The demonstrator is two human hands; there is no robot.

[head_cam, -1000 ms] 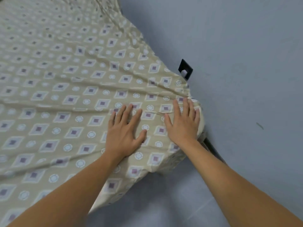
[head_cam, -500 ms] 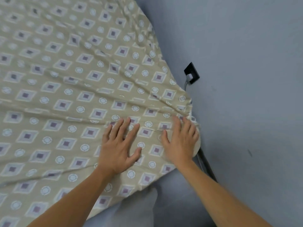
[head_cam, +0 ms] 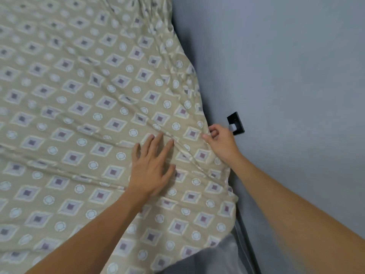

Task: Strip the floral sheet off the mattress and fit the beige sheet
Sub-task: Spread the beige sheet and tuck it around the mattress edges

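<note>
Your hands are both on the sheet [head_cam: 83, 107]: your left hand [head_cam: 152, 169] lies flat with fingers spread, pressing the cloth near the bed's right edge, while your right hand [head_cam: 221, 143] pinches the hem at that edge, fingers curled round a fold. Beige with a diamond-and-circle print, the sheet covers the bed, with creases running toward your hands. Behind the edge is a grey wall [head_cam: 286, 76], with a black socket [head_cam: 236, 125] just beside your right hand.

The mattress [head_cam: 221, 252], grey where bare at its near corner, carries the wrinkled beige sheet [head_cam: 83, 107] spread across it, against the wall [head_cam: 286, 66]
</note>
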